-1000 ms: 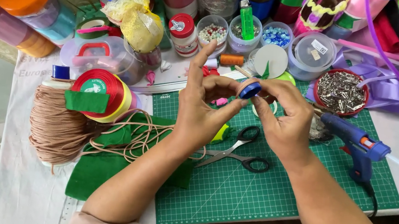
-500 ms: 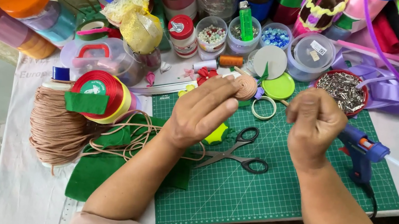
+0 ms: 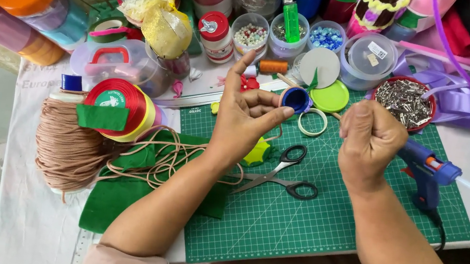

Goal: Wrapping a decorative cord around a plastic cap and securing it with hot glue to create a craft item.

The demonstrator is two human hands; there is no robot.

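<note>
Head view looks down on a white-covered table (image 3: 34,226) carrying a green gridded cutting mat (image 3: 321,219), with black-handled scissors (image 3: 281,173) lying on it just below the hands. Left hand (image 3: 246,118) pinches a small blue spool of ribbon (image 3: 297,100) between thumb and fingertips, index finger raised, above the mat's top edge. Right hand (image 3: 369,139) is closed in a fist around something thin; what it grips cannot be made out. A blue hot glue gun (image 3: 427,173) lies just right of it. Coiled tan cord (image 3: 68,147) sits at left. Jars along the top are cut off.
</note>
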